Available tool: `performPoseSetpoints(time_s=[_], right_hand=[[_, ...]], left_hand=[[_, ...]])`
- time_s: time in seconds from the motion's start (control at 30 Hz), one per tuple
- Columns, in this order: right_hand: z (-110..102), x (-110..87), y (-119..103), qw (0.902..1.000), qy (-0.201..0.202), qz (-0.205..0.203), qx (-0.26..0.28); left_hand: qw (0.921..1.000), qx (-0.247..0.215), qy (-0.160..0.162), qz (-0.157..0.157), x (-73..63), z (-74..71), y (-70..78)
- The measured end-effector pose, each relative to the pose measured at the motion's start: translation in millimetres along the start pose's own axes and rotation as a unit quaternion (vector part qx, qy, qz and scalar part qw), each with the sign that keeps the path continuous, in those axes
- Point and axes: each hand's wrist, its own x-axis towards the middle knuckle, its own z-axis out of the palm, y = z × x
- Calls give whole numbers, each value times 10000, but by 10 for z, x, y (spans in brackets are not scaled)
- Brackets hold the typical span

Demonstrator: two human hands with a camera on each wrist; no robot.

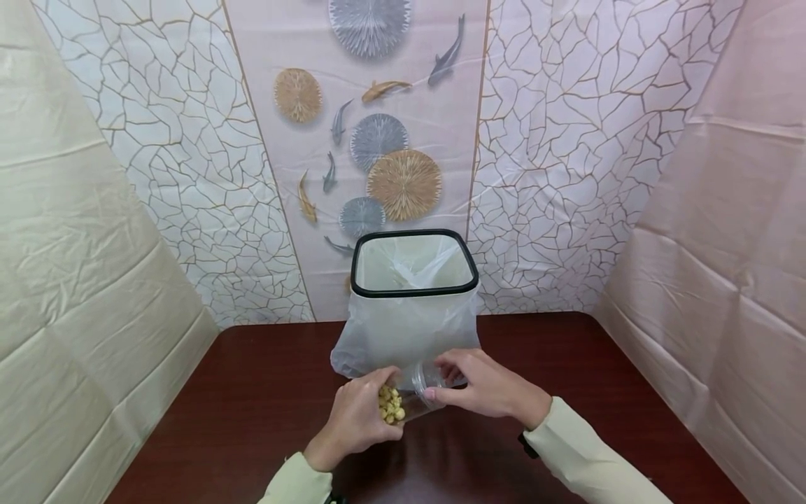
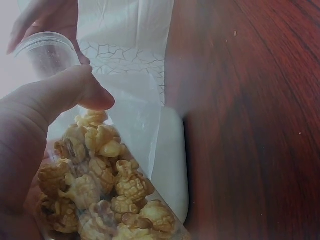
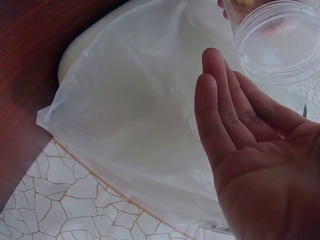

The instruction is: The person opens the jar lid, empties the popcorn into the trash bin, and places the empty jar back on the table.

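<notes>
In the head view, my left hand (image 1: pixel 357 414) grips a clear plastic jar (image 1: pixel 420 404) around its body, the jar tilted sideways above the table. Caramel popcorn (image 2: pixel 102 182) fills the part nearest my left palm. A clear screw lid (image 3: pixel 280 42) caps the jar's other end, pointing toward my right hand (image 1: pixel 488 385). In the right wrist view, the fingers (image 3: pixel 235 115) of that hand are straight and close together, just beside the lid. The head view shows its thumb at the lid's near edge, with the other fingers on the far side.
A white bin (image 1: pixel 403 322) with a black rim (image 1: pixel 412 292) and a translucent bag (image 3: pixel 135 95) lining it stands right behind my hands. It sits on a dark red-brown wooden table (image 1: pixel 264 392). A patterned cloth (image 1: pixel 541 175) hangs behind, and beige cloth walls (image 1: pixel 82 280) flank the table.
</notes>
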Motion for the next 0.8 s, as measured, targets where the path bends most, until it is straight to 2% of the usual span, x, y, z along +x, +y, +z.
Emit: performPoseSetpoints(time_s=[0.17,0.57,0.8], right_hand=[[14,2,7,10000,-43,1,33],[-43,-18,11,9976,139,-662,-147],[-78,-24,37,9944,338,-977,-219]], left_hand=[[10000,33,27,-6,0,-8,2],[10000,-7,-39,-32,6,-8,7],[10000,37,36,-40,13,-59,-3]])
